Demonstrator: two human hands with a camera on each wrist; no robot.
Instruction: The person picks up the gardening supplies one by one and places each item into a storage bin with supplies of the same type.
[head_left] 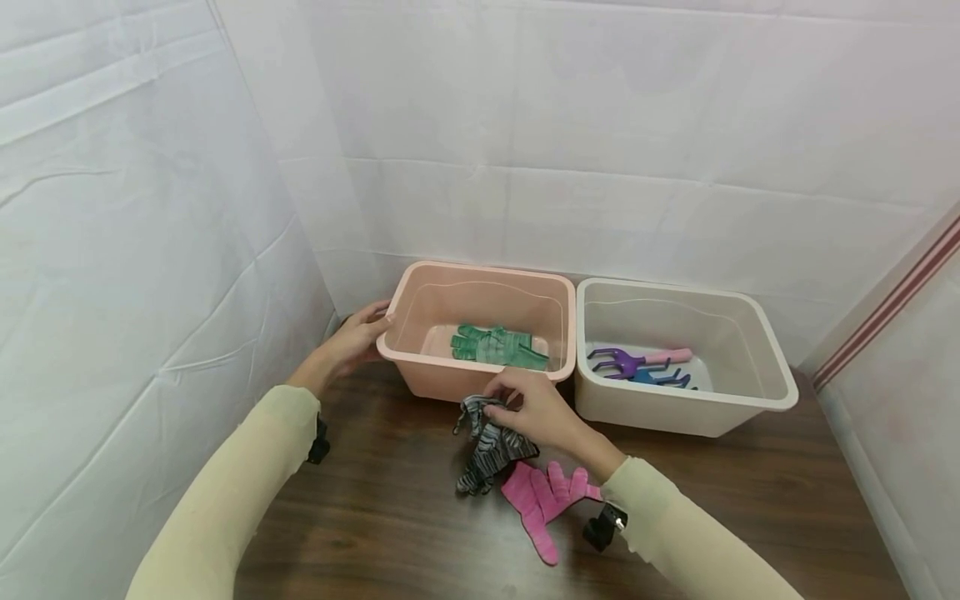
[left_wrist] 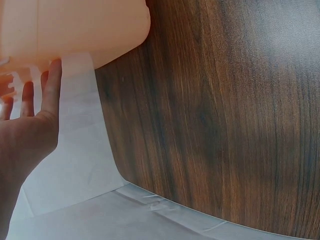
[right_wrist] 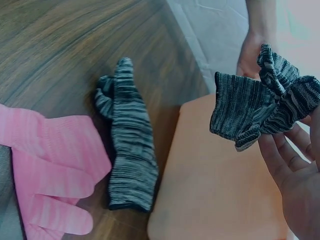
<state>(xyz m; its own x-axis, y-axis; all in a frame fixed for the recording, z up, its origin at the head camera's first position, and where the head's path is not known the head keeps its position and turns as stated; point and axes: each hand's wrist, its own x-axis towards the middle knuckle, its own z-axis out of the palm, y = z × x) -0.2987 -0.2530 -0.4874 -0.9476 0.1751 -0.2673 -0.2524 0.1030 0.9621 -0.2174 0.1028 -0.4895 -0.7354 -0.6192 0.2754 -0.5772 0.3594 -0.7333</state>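
Note:
My right hand (head_left: pixel 528 404) pinches a black-and-grey striped knit glove (right_wrist: pixel 242 107) between thumb and fingers, in front of the peach bin (head_left: pixel 450 375). The glove hangs crumpled. A second striped glove (right_wrist: pixel 131 145) lies on the table below it, overlapped by the first in the head view. Beside that lies a pink knit glove (head_left: pixel 546 500), its fingers spread. Green striped gloves (head_left: pixel 498 346) are inside the peach bin. My left hand (head_left: pixel 352 337) touches the bin's left end near the rim; in the left wrist view its extended fingers (left_wrist: pixel 51 95) lie against the outer wall.
To the right of the peach bin, almost against it, stands a whitish bin (head_left: pixel 675 404). It holds a purple hand rake (head_left: pixel 626 362), a blue rake (head_left: pixel 660 377) and a pink handle (head_left: pixel 671 356). White cloth walls (head_left: pixel 480 200) enclose the dark wooden table (head_left: pixel 360 517).

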